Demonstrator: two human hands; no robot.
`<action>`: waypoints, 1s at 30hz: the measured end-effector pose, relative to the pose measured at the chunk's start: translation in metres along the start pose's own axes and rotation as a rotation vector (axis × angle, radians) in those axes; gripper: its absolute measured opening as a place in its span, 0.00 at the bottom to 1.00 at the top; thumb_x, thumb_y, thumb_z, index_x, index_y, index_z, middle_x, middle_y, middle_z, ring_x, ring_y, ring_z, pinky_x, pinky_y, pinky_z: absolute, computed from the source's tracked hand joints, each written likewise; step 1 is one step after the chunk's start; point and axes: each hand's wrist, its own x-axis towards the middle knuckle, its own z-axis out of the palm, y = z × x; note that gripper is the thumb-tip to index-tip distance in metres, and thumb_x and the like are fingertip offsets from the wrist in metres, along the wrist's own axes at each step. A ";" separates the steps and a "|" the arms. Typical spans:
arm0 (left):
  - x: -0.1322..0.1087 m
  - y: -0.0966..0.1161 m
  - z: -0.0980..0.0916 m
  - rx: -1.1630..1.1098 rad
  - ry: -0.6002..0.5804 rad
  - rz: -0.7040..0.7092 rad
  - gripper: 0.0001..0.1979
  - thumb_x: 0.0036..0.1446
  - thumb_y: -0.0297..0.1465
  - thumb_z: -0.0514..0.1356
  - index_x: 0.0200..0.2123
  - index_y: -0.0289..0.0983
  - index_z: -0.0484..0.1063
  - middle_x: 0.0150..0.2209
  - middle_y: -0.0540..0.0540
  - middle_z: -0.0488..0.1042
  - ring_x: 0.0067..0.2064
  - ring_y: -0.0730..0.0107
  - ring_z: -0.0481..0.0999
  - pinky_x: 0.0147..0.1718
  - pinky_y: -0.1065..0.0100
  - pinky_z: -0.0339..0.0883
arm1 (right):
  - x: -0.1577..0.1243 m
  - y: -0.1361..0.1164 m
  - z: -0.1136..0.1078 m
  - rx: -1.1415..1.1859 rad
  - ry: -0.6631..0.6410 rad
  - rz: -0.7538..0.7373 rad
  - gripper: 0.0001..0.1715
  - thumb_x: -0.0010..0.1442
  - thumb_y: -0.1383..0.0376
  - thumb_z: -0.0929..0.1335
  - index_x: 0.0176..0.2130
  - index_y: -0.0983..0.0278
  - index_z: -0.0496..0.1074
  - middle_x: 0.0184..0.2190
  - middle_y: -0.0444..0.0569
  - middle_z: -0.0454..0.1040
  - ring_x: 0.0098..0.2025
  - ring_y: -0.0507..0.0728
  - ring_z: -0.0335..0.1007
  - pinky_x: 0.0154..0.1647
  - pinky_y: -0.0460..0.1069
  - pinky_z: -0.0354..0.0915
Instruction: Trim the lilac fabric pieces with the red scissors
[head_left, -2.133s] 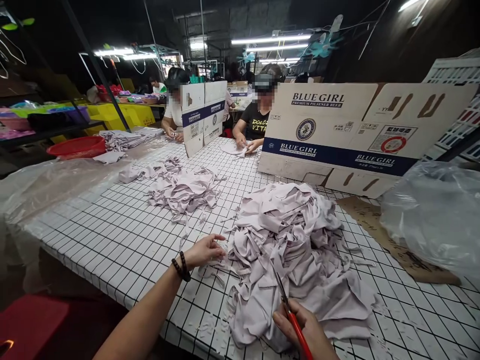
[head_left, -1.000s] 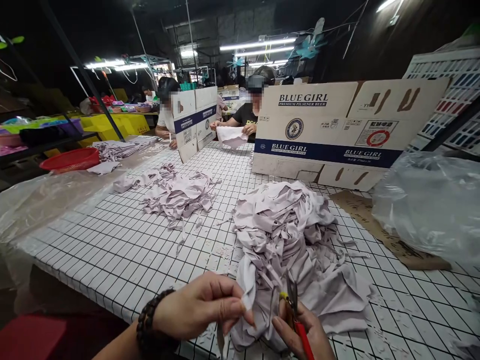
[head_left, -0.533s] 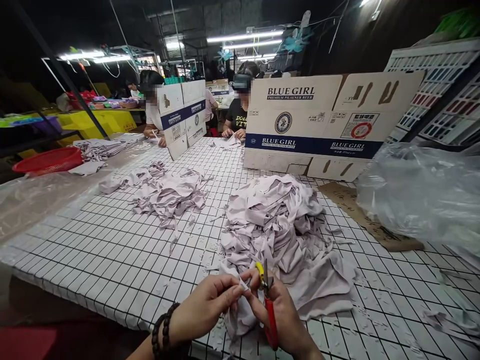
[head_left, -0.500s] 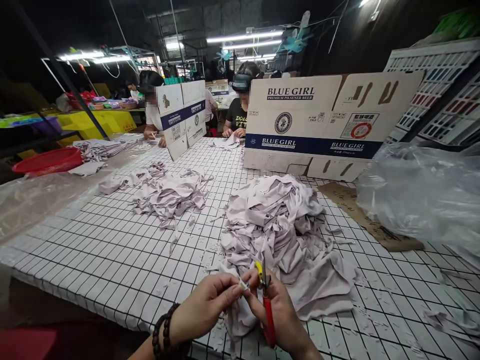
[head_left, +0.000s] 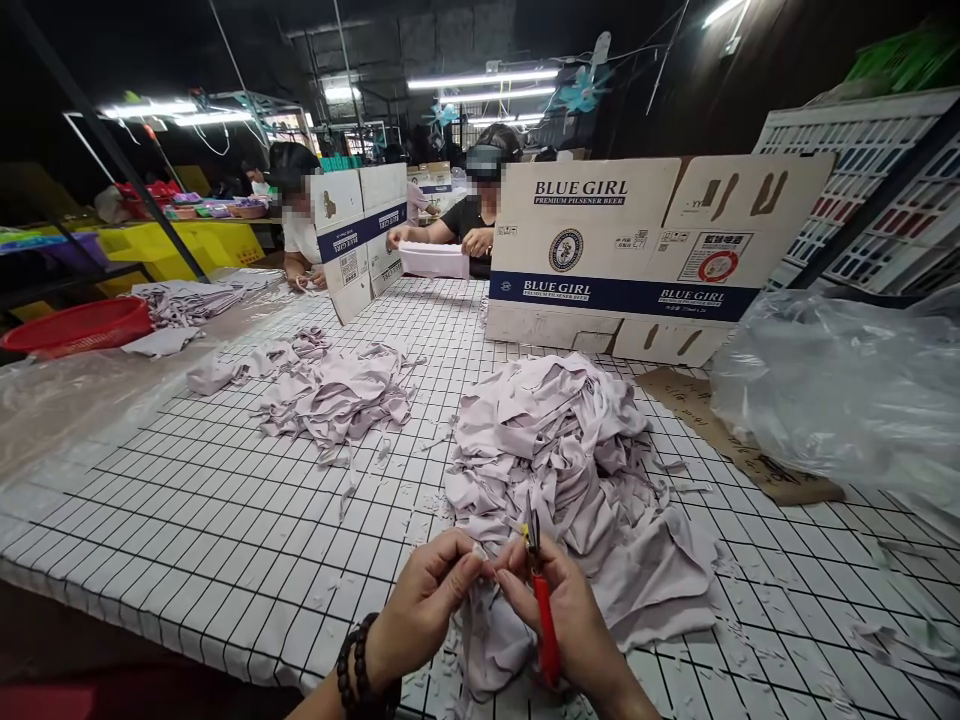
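Observation:
My left hand (head_left: pixel 420 605) is closed in a pinch on the edge of a pale lilac fabric piece (head_left: pixel 491 640), which hangs down below my fingers. Beside it, my right hand (head_left: pixel 574 610) grips red-handled scissors (head_left: pixel 546 625), their dark blades pointing up and away from me. The thumb and forefinger of that hand also meet near the fabric edge, close to my left fingertips. A large heap of the same lilac fabric (head_left: pixel 547 430) lies just beyond both hands, and a smaller heap (head_left: pixel 337 390) sits further left.
A standing cardboard sheet (head_left: pixel 600 240) and a folded one (head_left: pixel 360 235) screen the table's far side. Clear plastic bags (head_left: pixel 832 390) and brown paper (head_left: pixel 727 440) lie right. A red basket (head_left: pixel 75 325) is at left. Two co-workers sit opposite; one stretches a fabric piece (head_left: pixel 435 260).
My hands stay close together, and the scissors have turned slightly more upright. Across the table, a co-worker has lifted a fabric piece and spread it between both hands. The view has shifted slightly.

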 end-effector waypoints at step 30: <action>0.002 0.001 -0.002 0.291 -0.104 0.177 0.12 0.67 0.31 0.49 0.32 0.38 0.66 0.29 0.49 0.65 0.32 0.68 0.65 0.32 0.70 0.58 | -0.024 -0.030 -0.017 -0.940 0.029 0.011 0.15 0.53 0.54 0.69 0.28 0.58 0.62 0.28 0.44 0.72 0.30 0.57 0.68 0.31 0.49 0.60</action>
